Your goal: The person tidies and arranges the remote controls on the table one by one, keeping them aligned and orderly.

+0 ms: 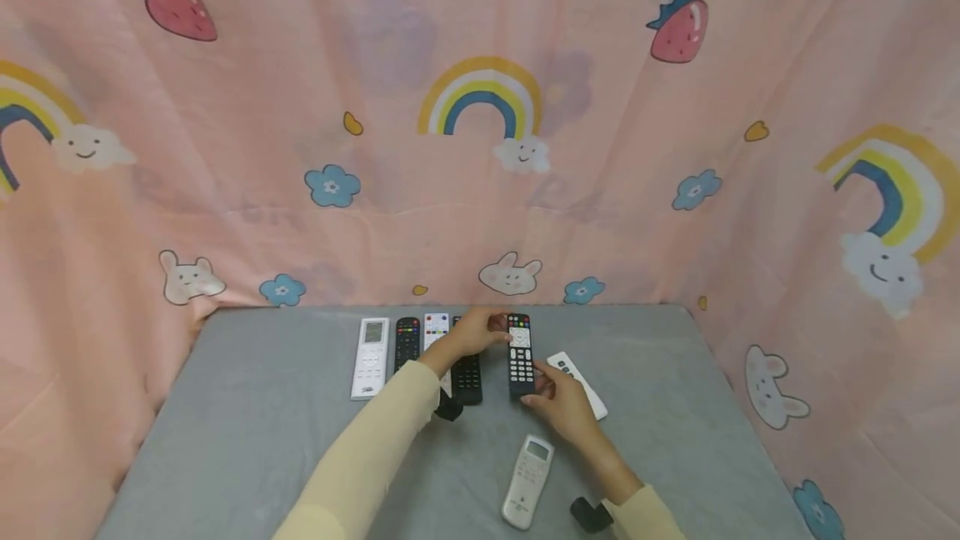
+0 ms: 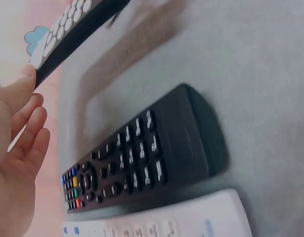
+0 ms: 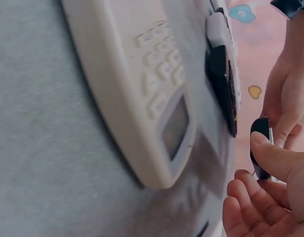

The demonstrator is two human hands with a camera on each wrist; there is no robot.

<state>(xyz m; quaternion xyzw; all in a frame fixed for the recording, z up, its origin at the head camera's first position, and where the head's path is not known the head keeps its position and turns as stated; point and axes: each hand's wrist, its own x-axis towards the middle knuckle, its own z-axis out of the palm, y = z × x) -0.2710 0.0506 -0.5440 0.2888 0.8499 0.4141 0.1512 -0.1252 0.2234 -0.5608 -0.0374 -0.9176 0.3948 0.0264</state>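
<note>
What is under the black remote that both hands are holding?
The black remote is held at its ends by the left hand and right hand. Under it, the left wrist view shows grey table and shadow; directly beneath is covered.

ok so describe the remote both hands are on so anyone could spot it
On the grey table, right of the back row of remotes, lies a black remote. The left hand touches its far end, the right hand its near end. It alone has white number keys.

- Head view: bright, even, diffuse light; soft faint shadows; curtain bows from wide-angle distortion toward 3 and 9 o'clock.
- Both wrist views: close range, soft focus, blurred toward 12 o'clock.
</note>
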